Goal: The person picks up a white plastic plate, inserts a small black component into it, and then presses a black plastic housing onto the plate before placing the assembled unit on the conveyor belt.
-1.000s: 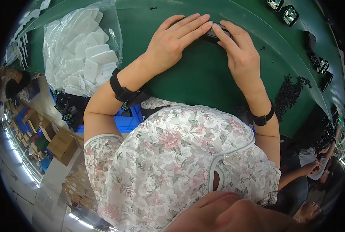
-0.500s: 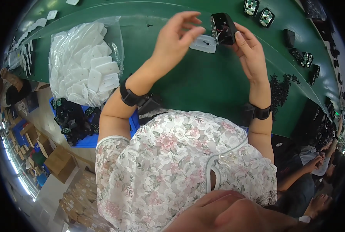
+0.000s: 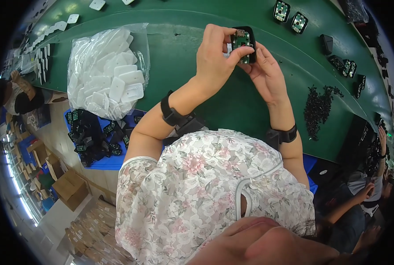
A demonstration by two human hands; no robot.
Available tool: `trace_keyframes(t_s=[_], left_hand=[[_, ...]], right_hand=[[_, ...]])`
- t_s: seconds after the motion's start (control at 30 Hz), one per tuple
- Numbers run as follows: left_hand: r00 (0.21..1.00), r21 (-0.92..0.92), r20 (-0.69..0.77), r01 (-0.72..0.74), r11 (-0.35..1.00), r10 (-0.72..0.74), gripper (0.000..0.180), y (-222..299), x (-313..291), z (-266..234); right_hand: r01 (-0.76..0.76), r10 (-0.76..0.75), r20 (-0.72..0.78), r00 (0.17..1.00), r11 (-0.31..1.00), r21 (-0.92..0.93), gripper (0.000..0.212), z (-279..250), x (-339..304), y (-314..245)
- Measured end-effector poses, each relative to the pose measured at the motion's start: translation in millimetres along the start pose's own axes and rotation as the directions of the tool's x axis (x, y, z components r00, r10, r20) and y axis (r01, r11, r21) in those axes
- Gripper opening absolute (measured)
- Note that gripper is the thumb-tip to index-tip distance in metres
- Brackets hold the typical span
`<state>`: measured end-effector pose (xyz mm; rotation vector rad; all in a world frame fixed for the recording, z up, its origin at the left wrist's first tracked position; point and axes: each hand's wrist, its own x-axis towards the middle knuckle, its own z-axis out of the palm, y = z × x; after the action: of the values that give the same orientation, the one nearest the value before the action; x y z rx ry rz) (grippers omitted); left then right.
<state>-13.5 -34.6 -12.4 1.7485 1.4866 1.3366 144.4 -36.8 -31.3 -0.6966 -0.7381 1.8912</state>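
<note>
A black plastic housing [image 3: 253, 37] with a green circuit board [image 3: 241, 40] in it is held up over the table between my two hands, the board's face toward me. My left hand [image 3: 215, 55] pinches its left side, with the thumb across the lower part of the board and the fingers at the left edge. From below and the right, my right hand [image 3: 269, 75] supports the housing, its fingers partly hidden behind it. Behind my left fingers a bit of a white plate [image 3: 227, 48] shows, mostly covered.
Left on the green table [image 3: 179, 57] lies a clear bag of white plates [image 3: 104, 73]. A blue bin [image 3: 97, 163] holds black housings with boards. Small black parts [image 3: 318, 110] are piled at right; more housings with boards [image 3: 299, 22] stand far right. Co-workers sit at both sides.
The housing has turned so that its board faces me, and has come slightly left. My left hand, apart from it before, now grips it. My right hand has kept hold.
</note>
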Motion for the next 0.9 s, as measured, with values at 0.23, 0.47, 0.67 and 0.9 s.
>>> trace_keyframes(t_s=[0.23,0.47,0.67,0.9], left_hand=[[0.976,-0.261,-0.166,0.095,0.961,-0.141,0.052,-10.6,-5.8,21.1],[0.969,-0.566,0.155,0.245,0.787,-0.191,0.042,10.3,2.8,-0.1],[0.835,-0.62,0.448,0.547,0.563,-0.319,0.036,8.2,-1.7,-9.2],[0.842,-0.615,0.519,0.487,0.62,-0.147,0.03,5.3,-1.3,-27.3]], right_hand=[[0.027,-0.03,0.037,0.999,0.996,0.082,0.035,4.1,2.0,10.2],[0.006,-0.01,0.104,0.995,0.999,0.045,0.045,10.5,-2.2,4.5],[0.027,-0.031,-0.005,0.999,0.927,-0.374,0.052,27.9,-5.1,7.0],[0.015,0.002,0.052,0.999,0.945,-0.326,0.039,24.2,-7.5,2.9]])
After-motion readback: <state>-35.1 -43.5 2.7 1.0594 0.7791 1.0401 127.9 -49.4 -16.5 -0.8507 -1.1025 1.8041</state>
